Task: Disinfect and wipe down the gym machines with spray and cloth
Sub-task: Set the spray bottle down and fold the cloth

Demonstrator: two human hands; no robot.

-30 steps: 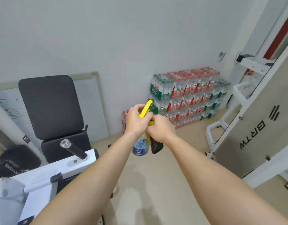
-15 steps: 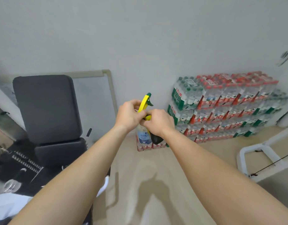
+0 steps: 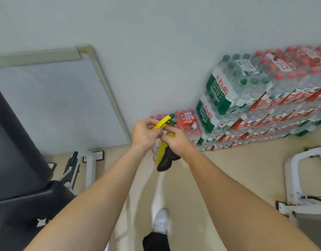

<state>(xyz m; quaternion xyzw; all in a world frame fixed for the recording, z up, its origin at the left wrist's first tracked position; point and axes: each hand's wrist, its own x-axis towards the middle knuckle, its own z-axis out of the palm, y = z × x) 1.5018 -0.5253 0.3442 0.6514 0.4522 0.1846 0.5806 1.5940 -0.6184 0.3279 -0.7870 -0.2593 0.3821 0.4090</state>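
The left hand (image 3: pixel 147 135) grips the yellow-triggered plastic spray bottle (image 3: pixel 162 122); the right hand (image 3: pixel 177 142) clutches a yellow-and-black cloth (image 3: pixel 165 158). The black-padded machine (image 3: pixel 16 142) seems unwiped: nearly everything remains.

Two bare hands, the left hand (image 3: pixel 145 136) and right hand (image 3: pixel 177 142); one yellow spray bottle (image 3: pixel 160 123); one dark cloth (image 3: pixel 166 161); one whiteboard (image 3: pixel 56 105); one white shoe (image 3: pixel 160 221); stacked water packs (image 3: pixel 246 105), too many to count.
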